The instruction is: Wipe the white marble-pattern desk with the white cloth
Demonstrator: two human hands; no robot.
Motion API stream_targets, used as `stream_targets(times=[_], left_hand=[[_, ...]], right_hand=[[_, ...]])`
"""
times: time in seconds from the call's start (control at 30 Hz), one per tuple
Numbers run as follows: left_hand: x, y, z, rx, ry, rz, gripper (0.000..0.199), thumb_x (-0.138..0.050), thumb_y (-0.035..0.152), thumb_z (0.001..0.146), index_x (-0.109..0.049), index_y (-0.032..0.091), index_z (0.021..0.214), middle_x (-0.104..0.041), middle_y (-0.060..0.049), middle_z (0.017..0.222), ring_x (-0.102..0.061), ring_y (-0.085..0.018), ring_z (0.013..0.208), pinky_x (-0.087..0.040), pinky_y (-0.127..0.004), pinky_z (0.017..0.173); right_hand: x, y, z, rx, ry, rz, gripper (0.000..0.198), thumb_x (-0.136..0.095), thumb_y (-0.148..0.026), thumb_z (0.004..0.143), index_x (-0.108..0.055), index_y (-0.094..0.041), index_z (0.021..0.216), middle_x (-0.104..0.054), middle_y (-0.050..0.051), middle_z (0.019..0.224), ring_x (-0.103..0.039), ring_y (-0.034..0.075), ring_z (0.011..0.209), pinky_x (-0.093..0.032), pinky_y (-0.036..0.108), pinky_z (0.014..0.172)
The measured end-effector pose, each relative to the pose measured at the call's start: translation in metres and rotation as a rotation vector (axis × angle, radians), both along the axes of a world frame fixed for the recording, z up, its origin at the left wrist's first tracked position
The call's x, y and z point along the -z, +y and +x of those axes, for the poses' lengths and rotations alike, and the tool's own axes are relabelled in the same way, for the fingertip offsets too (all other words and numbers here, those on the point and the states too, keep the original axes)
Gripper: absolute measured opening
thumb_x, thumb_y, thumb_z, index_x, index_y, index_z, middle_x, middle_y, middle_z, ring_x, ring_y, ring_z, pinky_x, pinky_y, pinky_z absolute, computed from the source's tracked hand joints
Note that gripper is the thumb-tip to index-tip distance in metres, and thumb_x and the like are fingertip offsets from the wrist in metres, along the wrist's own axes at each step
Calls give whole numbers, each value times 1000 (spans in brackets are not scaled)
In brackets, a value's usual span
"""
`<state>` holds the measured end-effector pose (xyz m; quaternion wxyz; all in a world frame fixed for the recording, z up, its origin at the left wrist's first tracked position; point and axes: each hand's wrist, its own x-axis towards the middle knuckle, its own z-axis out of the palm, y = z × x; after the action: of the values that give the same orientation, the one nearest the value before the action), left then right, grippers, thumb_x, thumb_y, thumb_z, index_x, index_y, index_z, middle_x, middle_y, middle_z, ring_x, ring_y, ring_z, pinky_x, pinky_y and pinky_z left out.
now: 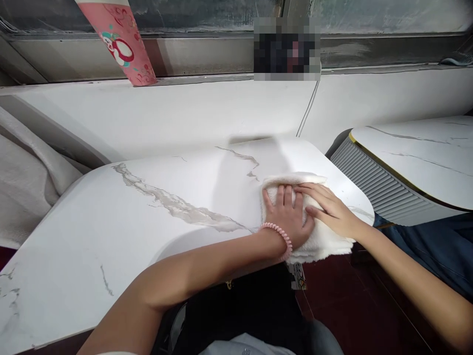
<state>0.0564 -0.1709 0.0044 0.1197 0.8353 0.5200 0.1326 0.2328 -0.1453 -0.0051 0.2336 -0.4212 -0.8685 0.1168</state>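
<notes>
- Here's the left hand [290, 217], palm down on the white cloth [321, 240], its little finger standing apart, the two middle fingers close together, the thumb stretched out to the side.
- And the right hand [338, 212] joins it on the same cloth, fingers laid close together, thumb apart; its fingertips lie right beside the left index finger, and whether they touch, I cannot tell!
- Neither hand is clamped: the fingers lie flat on top of that fluffy, folded cloth, which sits beneath them, a fold showing just beyond the left fingertips and its near edge hanging over the table's rim.
- Round the left wrist, behind those fingers, a pink coiled bracelet [287, 240].
- Spreading out left of the fingers, the white tabletop [199, 187], streaked with grey-brown veins.
- Well beyond the fingertips and to the left, a pink patterned container [121, 44] stands on the ledge.
- Off to the right of the fingers, a second table [417, 153], gold-edged with a ribbed side.
</notes>
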Motion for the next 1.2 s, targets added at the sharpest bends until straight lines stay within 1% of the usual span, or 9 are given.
stream_targets(times=[0.17, 0.33, 0.4, 0.57, 0.73, 0.83, 0.97, 1.07, 1.2], left_hand=[[-1, 46, -11, 1, 10, -12, 60, -28, 51, 95, -38, 19, 144, -31, -11, 156, -23, -29, 145, -8, -64, 116], [0, 107, -25, -65, 23, 7, 57, -30, 48, 95, -38, 20, 144, -32, -9, 156, -24, -25, 145, -8, -58, 117], [1, 131, -27, -100, 21, 12, 56, -29, 48, 95, -39, 21, 143, -32, -8, 156, -24, -24, 144, -9, -57, 117], [5, 185, -22, -157, 15, 31, 54, -28, 47, 95, -40, 24, 143, -33, -6, 155, -25, -22, 144, -9, -54, 118], [7, 222, -10, -139, 25, 41, 53, -27, 47, 95, -39, 27, 142, -34, -5, 154, -25, -22, 143, -10, -55, 117], [6, 234, -4, -129, 51, 49, 52, -25, 47, 96, -39, 28, 142, -36, -4, 153, -26, -22, 143, -12, -54, 117], [5, 235, 0, -124, 61, 52, 52, -22, 46, 97, -39, 27, 142, -36, -4, 153, -26, -21, 143, -12, -54, 117], [6, 228, 0, -133, 60, 54, 53, -21, 45, 97, -39, 25, 143, -34, -4, 155, -24, -21, 144, -11, -54, 117], [6, 208, 3, -150, 67, 53, 54, -22, 44, 97, -39, 24, 144, -32, -5, 156, -24, -21, 144, -12, -54, 117]], right_hand=[[4, 41, -12, 45, 72, 22, 40, -42, -42, 95, -51, -28, 131, -54, 7, 134, -48, 30, 126, -37, 54, 106], [12, 107, -34, 57, 162, 82, 39, -42, -40, 92, -58, -24, 124, -60, 8, 128, -51, 29, 121, -37, 50, 107], [13, 135, -41, 65, 148, 73, 39, -43, -37, 91, -60, -21, 121, -61, 10, 126, -52, 29, 120, -37, 48, 107], [13, 190, -43, 113, 130, 32, 39, -43, -31, 89, -60, -19, 122, -60, 8, 129, -50, 27, 123, -35, 46, 108], [16, 221, -34, 170, 194, 36, 39, -44, -30, 87, -63, -20, 120, -63, 6, 125, -52, 26, 119, -37, 46, 107], [17, 230, -29, 231, 230, 39, 39, -45, -29, 85, -65, -20, 117, -65, 5, 122, -53, 27, 118, -39, 46, 106], [16, 232, -29, 253, 236, 15, 40, -45, -29, 85, -65, -18, 118, -64, 7, 124, -53, 26, 118, -39, 44, 107], [15, 228, -29, 259, 205, 13, 40, -43, -29, 86, -64, -19, 119, -63, 6, 126, -52, 26, 120, -38, 45, 107], [16, 214, -26, 241, 143, 32, 39, -42, -31, 88, -62, -22, 120, -63, 6, 126, -52, 28, 120, -39, 47, 105]])
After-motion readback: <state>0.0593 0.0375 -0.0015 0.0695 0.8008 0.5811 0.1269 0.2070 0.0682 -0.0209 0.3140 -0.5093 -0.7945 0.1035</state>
